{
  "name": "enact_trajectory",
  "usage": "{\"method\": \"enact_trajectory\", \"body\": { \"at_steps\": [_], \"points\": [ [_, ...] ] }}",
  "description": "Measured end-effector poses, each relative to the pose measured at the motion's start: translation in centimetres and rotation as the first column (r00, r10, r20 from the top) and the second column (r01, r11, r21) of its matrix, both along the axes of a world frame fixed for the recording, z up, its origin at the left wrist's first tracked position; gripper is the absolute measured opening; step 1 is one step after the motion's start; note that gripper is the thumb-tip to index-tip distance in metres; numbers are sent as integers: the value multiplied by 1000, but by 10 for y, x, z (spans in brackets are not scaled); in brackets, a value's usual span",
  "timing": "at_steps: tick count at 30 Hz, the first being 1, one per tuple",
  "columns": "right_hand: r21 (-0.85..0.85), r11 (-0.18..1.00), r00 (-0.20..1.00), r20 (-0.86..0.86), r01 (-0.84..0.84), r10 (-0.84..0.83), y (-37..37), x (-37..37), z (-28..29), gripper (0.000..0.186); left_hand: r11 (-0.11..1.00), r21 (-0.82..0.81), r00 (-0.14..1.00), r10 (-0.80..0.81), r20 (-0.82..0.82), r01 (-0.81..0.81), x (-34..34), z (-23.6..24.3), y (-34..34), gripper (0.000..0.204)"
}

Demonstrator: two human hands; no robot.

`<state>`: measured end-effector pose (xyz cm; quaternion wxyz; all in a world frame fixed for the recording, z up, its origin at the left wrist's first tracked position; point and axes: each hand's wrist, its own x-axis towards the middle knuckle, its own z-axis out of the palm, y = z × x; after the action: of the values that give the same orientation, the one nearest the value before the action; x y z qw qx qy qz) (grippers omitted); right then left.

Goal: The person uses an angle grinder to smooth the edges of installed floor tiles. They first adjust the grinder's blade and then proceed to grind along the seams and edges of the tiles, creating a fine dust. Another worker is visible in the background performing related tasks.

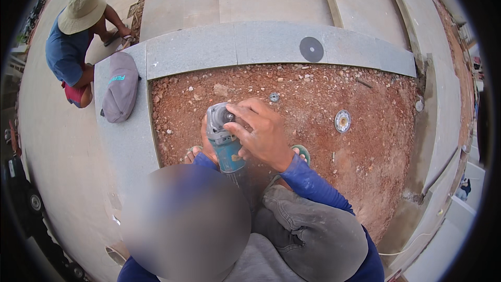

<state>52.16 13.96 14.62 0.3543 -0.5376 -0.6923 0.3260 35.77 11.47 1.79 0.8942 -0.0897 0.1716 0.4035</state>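
A teal angle grinder [229, 154] with a silver head [218, 125] is held upright at the centre. My left hand [207, 147] grips its body from the left, mostly hidden behind it. My right hand [259, 134] is closed around the top, thumb and fingers on the bare spindle area [228, 117]; any small part between them is hard to make out. On the red gravel [287, 89] lie a small metal ring [274, 97] and a larger silver disc [342, 121]. A thin dark disc [312, 43] rests on the grey stone slabs [193, 52].
A co-worker [68, 52] in a bucket hat crouches at upper left, beside a grey bag [117, 94] on the slab. A short rod [364, 82] lies in the gravel. A concrete edge [428, 125] and a pale cable [407, 250] are at right.
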Motion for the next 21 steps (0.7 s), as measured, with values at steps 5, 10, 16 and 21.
{"method": "enact_trajectory", "body": {
  "at_steps": [5, 10, 16, 21],
  "points": [
    [-18, 1000, 996, -86, -25, 23, -2, 9, -10, 49, 946, 286, 987, -159, -8, 155, 5, 9, 2, 89],
    [-111, 966, 967, -78, 233, -242, -21, 75, -30, 50, 981, 174, 961, -133, 242, 92, 10, 12, -7, 63],
    [43, 336, 242, 609, 941, -756, -106, 241, -116, 68, 967, 241, 933, -160, 322, 83, 5, -4, -8, 51],
    [-18, 311, 234, 698, 950, -676, -109, 266, -139, 71, 965, 260, 951, -123, 285, 47, 8, 2, -9, 55]
  ]
}}
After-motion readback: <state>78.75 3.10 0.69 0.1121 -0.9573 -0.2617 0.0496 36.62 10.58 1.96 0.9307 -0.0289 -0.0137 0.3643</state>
